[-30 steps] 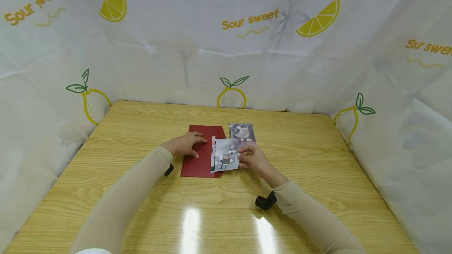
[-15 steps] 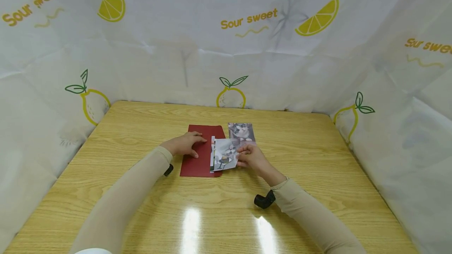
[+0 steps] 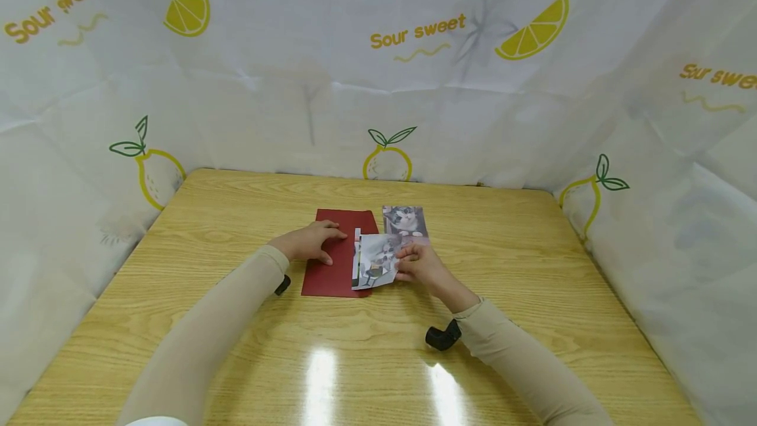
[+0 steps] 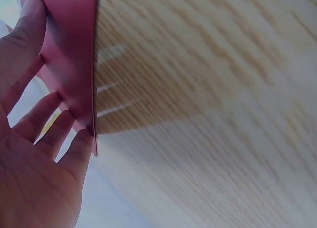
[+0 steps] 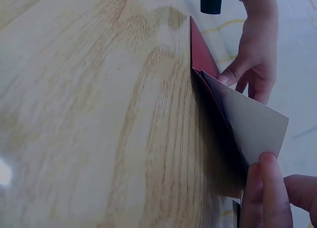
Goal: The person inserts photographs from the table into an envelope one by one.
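Observation:
A dark red paper envelope point(image 3: 338, 275) lies flat on the table. My left hand point(image 3: 310, 242) rests on it with fingers spread, pressing it down; the left wrist view shows fingertips along the red surface point(image 4: 69, 34). My right hand point(image 3: 422, 268) pinches the right edge of a printed photo point(image 3: 376, 261) between thumb and fingers. That photo tilts up over the envelope's right side, and its pale back point(image 5: 252, 121) shows in the right wrist view. A narrow strip of another print shows along its left edge. Whether the held photo's far edge is inside the envelope I cannot tell.
A cat photo point(image 3: 405, 221) lies just behind the held one, partly covered by it. The wooden table point(image 3: 503, 235) reaches back to a white cloth point(image 3: 284, 123) printed with lemons. A black wrist camera point(image 3: 442, 336) hangs below the right sleeve.
The held photo has shifted slightly left and its lower left corner has dropped over the strip beneath. My right hand moved a little left with it. The left hand stays in place.

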{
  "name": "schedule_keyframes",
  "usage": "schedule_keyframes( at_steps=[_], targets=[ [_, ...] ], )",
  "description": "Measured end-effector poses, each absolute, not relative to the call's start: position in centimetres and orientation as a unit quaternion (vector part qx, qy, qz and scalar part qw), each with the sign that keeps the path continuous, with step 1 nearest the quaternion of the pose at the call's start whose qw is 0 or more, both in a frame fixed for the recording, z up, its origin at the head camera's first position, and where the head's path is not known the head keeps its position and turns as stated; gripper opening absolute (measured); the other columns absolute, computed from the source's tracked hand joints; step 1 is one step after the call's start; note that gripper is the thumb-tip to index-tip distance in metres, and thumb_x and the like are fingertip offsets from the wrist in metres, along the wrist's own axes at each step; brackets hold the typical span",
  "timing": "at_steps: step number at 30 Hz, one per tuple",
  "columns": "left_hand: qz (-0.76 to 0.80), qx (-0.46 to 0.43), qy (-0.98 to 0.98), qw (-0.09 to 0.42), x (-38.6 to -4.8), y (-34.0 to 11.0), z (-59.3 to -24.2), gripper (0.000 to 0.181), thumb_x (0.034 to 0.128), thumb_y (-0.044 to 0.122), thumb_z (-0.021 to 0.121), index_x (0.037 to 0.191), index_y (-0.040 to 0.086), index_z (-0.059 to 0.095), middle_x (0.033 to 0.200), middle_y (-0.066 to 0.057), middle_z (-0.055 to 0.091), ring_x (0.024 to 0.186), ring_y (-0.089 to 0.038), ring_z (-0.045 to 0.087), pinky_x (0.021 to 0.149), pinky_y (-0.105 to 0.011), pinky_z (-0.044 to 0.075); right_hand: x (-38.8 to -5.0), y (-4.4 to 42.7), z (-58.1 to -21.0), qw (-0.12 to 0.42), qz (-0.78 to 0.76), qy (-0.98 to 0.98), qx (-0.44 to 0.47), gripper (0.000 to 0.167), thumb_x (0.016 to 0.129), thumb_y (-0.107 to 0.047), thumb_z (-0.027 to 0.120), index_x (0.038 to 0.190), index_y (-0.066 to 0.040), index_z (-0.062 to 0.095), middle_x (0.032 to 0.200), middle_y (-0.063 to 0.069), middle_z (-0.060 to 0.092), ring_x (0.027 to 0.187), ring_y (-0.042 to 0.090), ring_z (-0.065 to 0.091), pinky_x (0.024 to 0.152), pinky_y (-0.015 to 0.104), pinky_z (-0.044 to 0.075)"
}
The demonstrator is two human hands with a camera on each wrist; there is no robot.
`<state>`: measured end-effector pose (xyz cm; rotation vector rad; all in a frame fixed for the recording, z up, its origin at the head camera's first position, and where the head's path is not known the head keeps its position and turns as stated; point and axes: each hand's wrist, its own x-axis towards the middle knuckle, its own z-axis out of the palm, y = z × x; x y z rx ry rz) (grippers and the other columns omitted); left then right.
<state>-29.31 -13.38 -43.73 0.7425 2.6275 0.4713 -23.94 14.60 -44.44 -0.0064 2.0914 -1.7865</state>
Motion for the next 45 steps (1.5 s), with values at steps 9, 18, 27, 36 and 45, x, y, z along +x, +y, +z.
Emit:
schedule_keyframes(
  at_steps=[9,18,27,36,45],
  targets=[
    [0.168,0.262,0.932,0.184,-29.3,-13.3,-43.7,0.065,0.0859,0.024,0.074,0.144,0.013,0.048,0.157,-0.015,0.027,0.144,-0.037,0.024,0.110,-0.044,0.038,-23.9,14.2,-44.0,0.197,-0.629,0.752,0.004,0.024,0.094,0.009,0.052,0.118,0.015,0.050,0.084,0.005,0.053,0.068,0.008,0.060,0.066,0.019,0.056],
    [0.164,0.266,0.932,0.184,-29.2,-13.3,-43.5,0.064,0.0864,0.023,0.073,0.144,0.013,0.048,0.156,-0.015,0.027,0.144,-0.038,0.024,0.109,-0.045,0.039,-24.3,13.4,-44.1,0.177,-0.623,0.762,0.011,0.021,0.095,0.008,0.052,0.115,0.013,0.052,0.088,0.008,0.056,0.070,0.010,0.059,0.065,0.020,0.056],
    [0.169,0.263,0.931,0.188,-29.2,-13.4,-43.6,0.064,0.0862,0.022,0.074,0.144,0.013,0.048,0.157,-0.015,0.026,0.144,-0.038,0.023,0.109,-0.044,0.038,-24.8,12.3,-43.9,0.158,-0.608,0.778,0.013,0.021,0.093,0.010,0.054,0.114,0.011,0.056,0.088,0.007,0.051,0.069,0.010,0.056,0.064,0.021,0.056],
    [0.169,0.260,0.931,0.190,-29.3,-13.3,-43.6,0.064,0.0863,0.022,0.074,0.144,0.013,0.047,0.157,-0.015,0.025,0.145,-0.037,0.022,0.109,-0.044,0.039,-25.2,11.5,-44.8,0.141,-0.601,0.786,0.011,0.021,0.092,0.010,0.057,0.112,0.009,0.057,0.090,0.011,0.052,0.072,0.011,0.056,0.066,0.025,0.058],
    [0.168,0.259,0.932,0.187,-29.3,-13.3,-43.8,0.064,0.0861,0.023,0.074,0.144,0.013,0.048,0.156,-0.015,0.027,0.143,-0.037,0.025,0.109,-0.044,0.040,-25.5,10.5,-45.1,0.122,-0.581,0.804,0.021,0.019,0.093,0.004,0.059,0.112,0.004,0.061,0.095,0.011,0.059,0.077,0.013,0.059,0.067,0.027,0.058]
  ],
)
